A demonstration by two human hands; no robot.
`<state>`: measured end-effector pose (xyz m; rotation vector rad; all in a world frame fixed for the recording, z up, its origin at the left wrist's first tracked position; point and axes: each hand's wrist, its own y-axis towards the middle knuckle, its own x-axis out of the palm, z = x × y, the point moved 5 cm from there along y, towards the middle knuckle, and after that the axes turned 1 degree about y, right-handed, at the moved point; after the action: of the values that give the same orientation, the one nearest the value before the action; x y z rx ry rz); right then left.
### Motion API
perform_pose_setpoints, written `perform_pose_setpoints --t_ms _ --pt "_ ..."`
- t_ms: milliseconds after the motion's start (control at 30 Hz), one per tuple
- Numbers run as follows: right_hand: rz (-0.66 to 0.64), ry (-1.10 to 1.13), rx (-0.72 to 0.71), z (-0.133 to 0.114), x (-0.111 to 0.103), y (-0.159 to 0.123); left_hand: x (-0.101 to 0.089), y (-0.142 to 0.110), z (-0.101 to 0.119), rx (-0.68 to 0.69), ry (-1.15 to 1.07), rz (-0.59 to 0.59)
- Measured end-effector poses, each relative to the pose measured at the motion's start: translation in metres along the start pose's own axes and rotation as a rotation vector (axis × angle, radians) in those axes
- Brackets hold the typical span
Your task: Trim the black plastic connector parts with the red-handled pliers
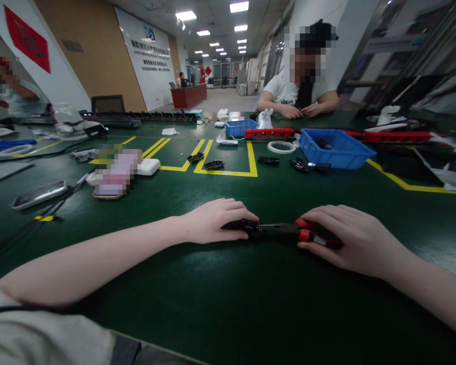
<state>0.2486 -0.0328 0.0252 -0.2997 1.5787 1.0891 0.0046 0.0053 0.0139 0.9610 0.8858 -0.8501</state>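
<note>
My left hand (213, 220) rests on the green table (228, 299), its fingers curled over a small black part (237, 225). My right hand (345, 235) is closed around the red and black handles of a pair of pliers (289, 230). The pliers lie nearly flat, jaws pointing left at the black part, which they meet between my two hands. Both forearms lie on the table.
A person sits across the table, hands together. In front of them stand two blue bins (334, 147) (240, 128), a white tape ring (281, 147) and red strips (269, 133). Small black parts (214, 164) lie inside yellow floor-tape lines. A phone and white boxes lie left.
</note>
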Motion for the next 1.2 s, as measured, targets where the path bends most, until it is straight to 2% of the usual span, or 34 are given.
perform_pose_setpoints --t_ms 467,800,1000,1200 --pt "-0.057 0.124 0.099 0.011 0.011 -0.008 0.001 -0.002 -0.002 -0.001 0.020 -0.029" --pt "-0.027 0.062 0.054 -0.001 0.003 -0.001 0.001 -0.002 -0.003 0.003 0.003 -0.018" --pt "-0.086 0.083 0.092 -0.004 0.005 0.002 0.001 -0.003 -0.004 0.001 0.005 -0.017" --pt "-0.098 0.038 0.027 -0.002 0.000 0.004 0.002 -0.002 -0.001 0.037 0.036 -0.020"
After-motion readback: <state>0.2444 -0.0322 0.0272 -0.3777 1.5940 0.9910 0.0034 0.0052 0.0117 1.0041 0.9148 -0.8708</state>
